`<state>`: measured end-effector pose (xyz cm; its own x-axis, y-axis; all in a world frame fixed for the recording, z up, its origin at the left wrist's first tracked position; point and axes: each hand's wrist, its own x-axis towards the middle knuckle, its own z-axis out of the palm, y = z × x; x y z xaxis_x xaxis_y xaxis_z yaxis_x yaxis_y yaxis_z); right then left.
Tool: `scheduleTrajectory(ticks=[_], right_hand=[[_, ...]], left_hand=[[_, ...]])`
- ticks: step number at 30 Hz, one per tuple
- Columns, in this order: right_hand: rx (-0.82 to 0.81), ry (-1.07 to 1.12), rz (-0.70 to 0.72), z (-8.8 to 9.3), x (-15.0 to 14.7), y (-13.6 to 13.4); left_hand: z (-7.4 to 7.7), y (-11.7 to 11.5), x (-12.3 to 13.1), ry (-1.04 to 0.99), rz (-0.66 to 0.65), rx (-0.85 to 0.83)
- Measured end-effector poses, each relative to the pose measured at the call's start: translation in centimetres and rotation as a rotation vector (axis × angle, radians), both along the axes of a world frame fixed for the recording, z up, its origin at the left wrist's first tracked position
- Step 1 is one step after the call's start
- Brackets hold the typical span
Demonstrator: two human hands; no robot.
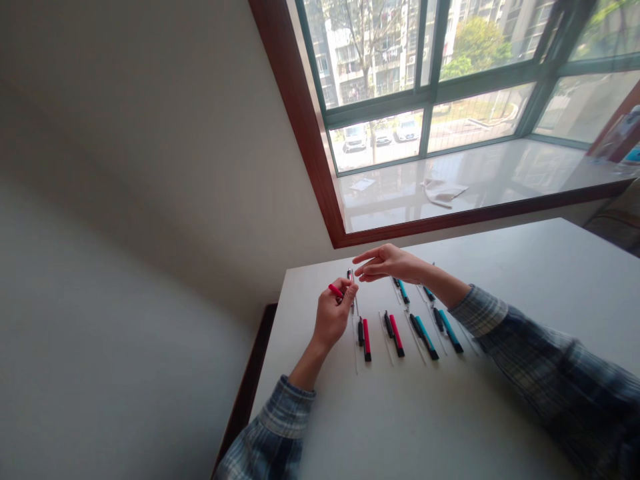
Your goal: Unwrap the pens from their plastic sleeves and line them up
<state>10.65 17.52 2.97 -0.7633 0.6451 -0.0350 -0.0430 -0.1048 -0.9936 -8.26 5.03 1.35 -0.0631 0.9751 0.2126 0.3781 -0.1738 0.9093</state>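
My left hand (333, 315) is raised over the white table (320, 400), its fingers shut on a red pen barrel (335, 290) with a dark end. My right hand (385, 263) reaches across from the right, fingers extended and apart, holding nothing. Its fingertips are close to a slim metal-tipped pen part (351, 275) standing just beyond my left hand. Below my hands lie several disassembled pens in rows: a red barrel (367, 340), another red barrel (397, 335), a teal barrel (426, 337) and more teal ones, each beside a dark piece and a thin refill (385, 338).
Behind the table is a glossy window sill (480, 187) with a crumpled cloth (443, 193), framed in dark wood. Large windows (425, 80) show parked cars and buildings. A wall (125, 233) fills the left side, and the table's near left edge meets a dark strip (249, 387).
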Motion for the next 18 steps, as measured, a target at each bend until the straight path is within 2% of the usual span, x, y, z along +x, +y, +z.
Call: scheduleTrajectory(ticks=[11, 14, 18], right_hand=[[-0.121, 0.077, 0.048, 0.9, 0.3, -0.4], [-0.142, 0.124, 0.035, 1.5, 0.3, -0.8], [-0.038, 0.129, 0.044, 2.4, -0.1, -1.4]], left_hand=[[-0.2, 0.1, 0.0, -0.046, 0.000, -0.014], [-0.5, 0.4, -0.1, -0.163, 0.015, -0.078], [-0.4, 0.8, -0.2, -0.427, 0.029, -0.171]])
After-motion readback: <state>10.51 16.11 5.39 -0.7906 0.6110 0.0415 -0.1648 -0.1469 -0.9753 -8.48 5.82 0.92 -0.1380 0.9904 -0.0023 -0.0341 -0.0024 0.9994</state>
